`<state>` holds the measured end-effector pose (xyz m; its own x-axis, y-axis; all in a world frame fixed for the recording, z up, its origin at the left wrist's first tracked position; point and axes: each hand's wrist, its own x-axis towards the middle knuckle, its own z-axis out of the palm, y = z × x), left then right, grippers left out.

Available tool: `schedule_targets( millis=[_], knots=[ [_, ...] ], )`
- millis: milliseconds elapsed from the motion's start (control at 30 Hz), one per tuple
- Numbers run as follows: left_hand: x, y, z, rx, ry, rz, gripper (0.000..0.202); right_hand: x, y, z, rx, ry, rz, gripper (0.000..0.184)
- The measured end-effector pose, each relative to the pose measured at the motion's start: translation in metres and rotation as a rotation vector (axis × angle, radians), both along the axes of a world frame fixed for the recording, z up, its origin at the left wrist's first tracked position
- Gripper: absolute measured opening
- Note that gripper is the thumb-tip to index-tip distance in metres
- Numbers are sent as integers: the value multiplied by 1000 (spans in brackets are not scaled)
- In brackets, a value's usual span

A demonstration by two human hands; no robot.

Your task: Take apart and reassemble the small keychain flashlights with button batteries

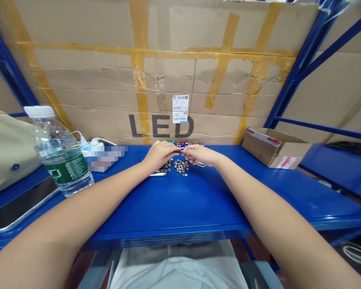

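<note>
Both my hands meet over the middle of the blue shelf. In the fingers of my left hand (160, 155) is a small shiny red tube (178, 151), perhaps a mini torch, lying sideways. My right hand (199, 155) is closed in a pinch at the tube's right end; its fingertips hide that end. A thin white strap loop (200, 165) hangs below the right hand. Just under the hands lie many small round silver button cells (181, 166). A silver tube (158, 174) rests beside them, below my left hand. Behind the hands is a pile of coloured shiny tubes (185, 143), partly hidden.
At left stand a water bottle (64, 156), a phone (24, 202), a power strip (92, 149) and a beige bag (10, 150). An open cardboard box (273, 147) sits at right. A large taped carton (108, 88) walls off the back, between blue posts (301, 60).
</note>
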<state>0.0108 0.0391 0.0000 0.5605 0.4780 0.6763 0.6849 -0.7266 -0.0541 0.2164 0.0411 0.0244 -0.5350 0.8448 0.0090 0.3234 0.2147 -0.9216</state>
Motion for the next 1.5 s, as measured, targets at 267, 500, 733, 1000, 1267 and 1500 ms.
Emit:
schedule_targets(
  millis=[267, 500, 733, 1000, 1267, 1500],
  knots=[
    [5, 3, 7, -110, -37, -11, 24, -4, -4, 2, -125, 182, -38, 22],
    [6, -3, 12, -122, 3, 16, 24, -8, -1, -1, -247, 274, -62, 21],
    [6, 0, 15, -125, -55, -35, 24, -8, -2, 0, -229, 339, -52, 14],
    [12, -3, 16, -791, -357, -95, 30, 1, 7, -5, 171, 79, -65, 11],
    [-3, 3, 21, -1298, -561, -345, 36, -2, -6, 8, 615, -131, -3, 13],
    [-4, 2, 18, -1125, -424, -256, 47, 0, -3, 13, 902, -302, -39, 12]
  ],
)
